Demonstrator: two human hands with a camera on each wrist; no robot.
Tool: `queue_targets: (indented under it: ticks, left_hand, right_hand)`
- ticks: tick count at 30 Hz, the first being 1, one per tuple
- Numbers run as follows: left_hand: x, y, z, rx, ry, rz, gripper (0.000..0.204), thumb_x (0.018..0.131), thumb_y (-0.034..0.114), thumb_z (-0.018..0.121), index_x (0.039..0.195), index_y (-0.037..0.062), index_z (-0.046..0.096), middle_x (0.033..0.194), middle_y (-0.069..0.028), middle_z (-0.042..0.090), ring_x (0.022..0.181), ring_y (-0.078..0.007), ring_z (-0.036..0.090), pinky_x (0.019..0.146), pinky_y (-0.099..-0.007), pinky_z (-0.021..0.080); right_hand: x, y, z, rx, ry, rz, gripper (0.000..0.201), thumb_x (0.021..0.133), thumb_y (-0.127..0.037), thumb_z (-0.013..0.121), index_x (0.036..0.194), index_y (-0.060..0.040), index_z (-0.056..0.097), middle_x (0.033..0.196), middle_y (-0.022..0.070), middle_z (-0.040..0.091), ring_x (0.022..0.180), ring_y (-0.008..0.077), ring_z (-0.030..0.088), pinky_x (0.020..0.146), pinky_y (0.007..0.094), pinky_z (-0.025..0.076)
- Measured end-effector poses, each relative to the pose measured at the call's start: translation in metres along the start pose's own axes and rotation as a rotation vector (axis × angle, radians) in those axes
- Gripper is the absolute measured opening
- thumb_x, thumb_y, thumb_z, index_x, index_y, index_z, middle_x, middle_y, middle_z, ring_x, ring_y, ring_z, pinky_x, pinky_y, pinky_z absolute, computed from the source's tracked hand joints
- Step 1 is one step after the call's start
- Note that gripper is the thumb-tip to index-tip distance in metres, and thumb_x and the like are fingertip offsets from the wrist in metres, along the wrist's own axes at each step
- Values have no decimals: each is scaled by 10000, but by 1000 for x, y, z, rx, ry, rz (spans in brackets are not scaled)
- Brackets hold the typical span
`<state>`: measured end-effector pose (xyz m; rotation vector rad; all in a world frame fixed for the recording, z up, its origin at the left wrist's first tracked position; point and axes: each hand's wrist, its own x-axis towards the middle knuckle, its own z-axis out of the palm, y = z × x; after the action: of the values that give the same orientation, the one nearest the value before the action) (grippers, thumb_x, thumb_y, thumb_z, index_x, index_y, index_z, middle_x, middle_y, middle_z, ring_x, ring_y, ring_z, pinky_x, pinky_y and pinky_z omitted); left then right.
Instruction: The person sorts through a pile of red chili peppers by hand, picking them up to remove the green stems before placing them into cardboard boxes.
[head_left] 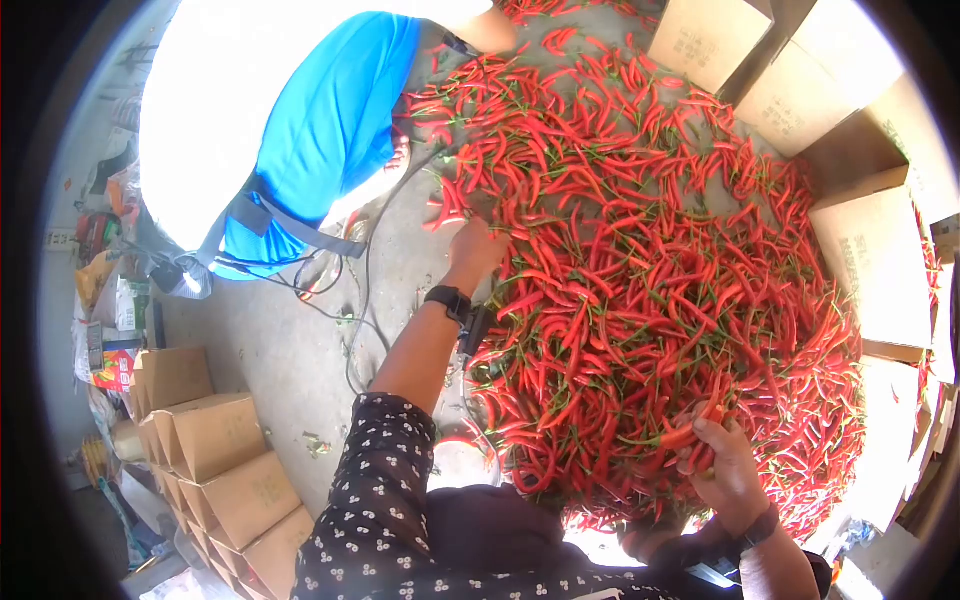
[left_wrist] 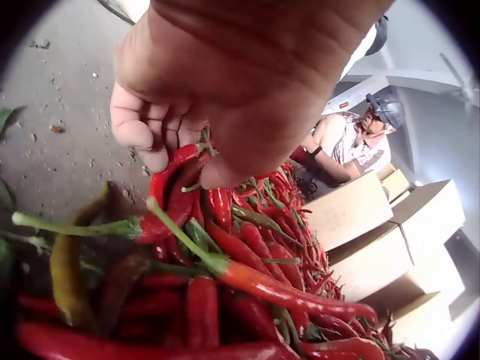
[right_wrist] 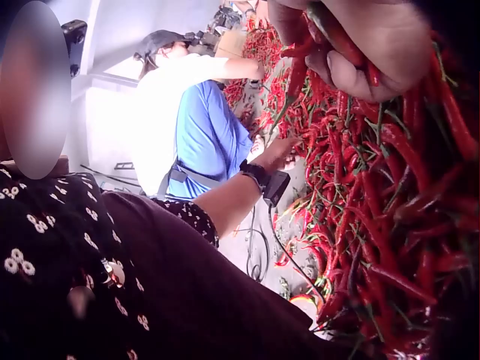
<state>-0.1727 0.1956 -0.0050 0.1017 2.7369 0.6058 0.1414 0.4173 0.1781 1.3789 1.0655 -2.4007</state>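
A wide heap of red chili peppers (head_left: 620,270) with green stems covers the floor before me. My left hand (head_left: 477,250) reaches to the heap's left edge. In the left wrist view its thumb and curled fingers pinch a red chili pepper (left_wrist: 171,178), partly hidden by the hand. Beneath it lie more chilies, among them a yellowish-green one (left_wrist: 69,277). Low over the near right part of the heap, my right hand (head_left: 730,468) grips several red chili peppers (head_left: 682,436), whose ends stick out past the fingers; the right wrist view shows the fingers curled round them.
A person in blue trousers (head_left: 330,110) bends at the heap's far left. Cardboard boxes (head_left: 870,260) line the right side, and more boxes (head_left: 230,440) stand at lower left. A black cable (head_left: 368,260) runs across the floor. Another person (left_wrist: 349,146) sits beyond the heap.
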Motion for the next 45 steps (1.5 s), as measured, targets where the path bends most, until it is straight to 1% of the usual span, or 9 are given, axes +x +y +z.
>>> queue_targets:
  ticks: [2, 9, 12, 18, 21, 26, 31, 37, 45]
  left_hand:
    - [-2, 7, 5, -85, -53, 10, 366, 737, 294, 625, 967, 18, 554, 880, -159, 630, 866, -321, 608, 752, -399, 475]
    - [2, 66, -19, -248, -16, 588, 252, 715, 181, 635, 931, 67, 572, 811, -102, 604, 819, -303, 591, 723, -395, 470]
    - [50, 78, -12, -83, 189, 808, 419, 686, 227, 704, 1057, 90, 566, 1189, -146, 503, 1143, -309, 445, 900, -412, 416]
    - [111, 104, -34, 201, 112, 428, 987, 569, 373, 798, 1394, 246, 272, 1461, -214, 113, 1326, -423, 173, 1028, -545, 273]
    - [132, 103, -37, 229, -7, 355, 1076, 527, 411, 810, 1412, 296, 209, 1471, -199, 96, 1325, -437, 163, 1020, -580, 253]
    - [128, 118, -32, 387, -65, 315, 1091, 485, 437, 815, 1404, 304, 242, 1455, -189, 172, 1315, -418, 209, 1032, -537, 267]
    - [103, 106, -12, 241, -69, 613, 896, 495, 441, 806, 1283, 207, 447, 1273, -176, 405, 1208, -351, 376, 995, -446, 337]
    - [61, 103, 0, 12, -227, 566, 951, 517, 533, 783, 1304, 143, 418, 1278, -187, 375, 1202, -408, 339, 986, -472, 333]
    - [21, 137, 14, 282, -229, 537, 1036, 499, 476, 797, 1377, 234, 302, 1340, -164, 329, 1195, -411, 364, 961, -510, 355]
  right_hand:
    - [1, 0, 1, 25, -6, -2, 135, 824, -52, 576, 939, -52, 505, 833, 58, 560, 615, 149, 567, 486, 242, 458]
    - [4, -2, 2, 44, 14, 22, 127, 818, -48, 575, 927, -52, 509, 855, 65, 558, 615, 160, 576, 484, 257, 473]
    - [5, -4, 2, 70, 30, 14, 123, 810, -39, 572, 916, -46, 511, 845, 65, 555, 597, 161, 573, 489, 270, 479]
    - [4, -4, -3, 158, 108, 7, 137, 804, -25, 563, 932, -28, 515, 874, 103, 601, 600, 195, 593, 489, 297, 468]
    - [3, -7, -1, 211, 164, 13, 140, 807, -21, 557, 940, -26, 515, 862, 101, 600, 608, 208, 593, 503, 321, 467]
    - [6, -6, -2, 271, 180, 41, 173, 810, -25, 550, 976, -21, 501, 927, 114, 582, 668, 204, 594, 527, 328, 468]
    - [13, -8, 0, 231, 116, 47, 198, 798, -20, 569, 984, -31, 501, 933, 108, 573, 682, 190, 584, 537, 316, 466]
    - [12, -10, 9, 96, 34, 22, 110, 807, -86, 569, 891, -96, 499, 862, 52, 550, 706, 168, 549, 570, 295, 454]
    - [2, -7, 6, 190, 30, 17, 163, 811, -20, 566, 964, -31, 510, 924, 98, 569, 705, 177, 588, 526, 293, 465]
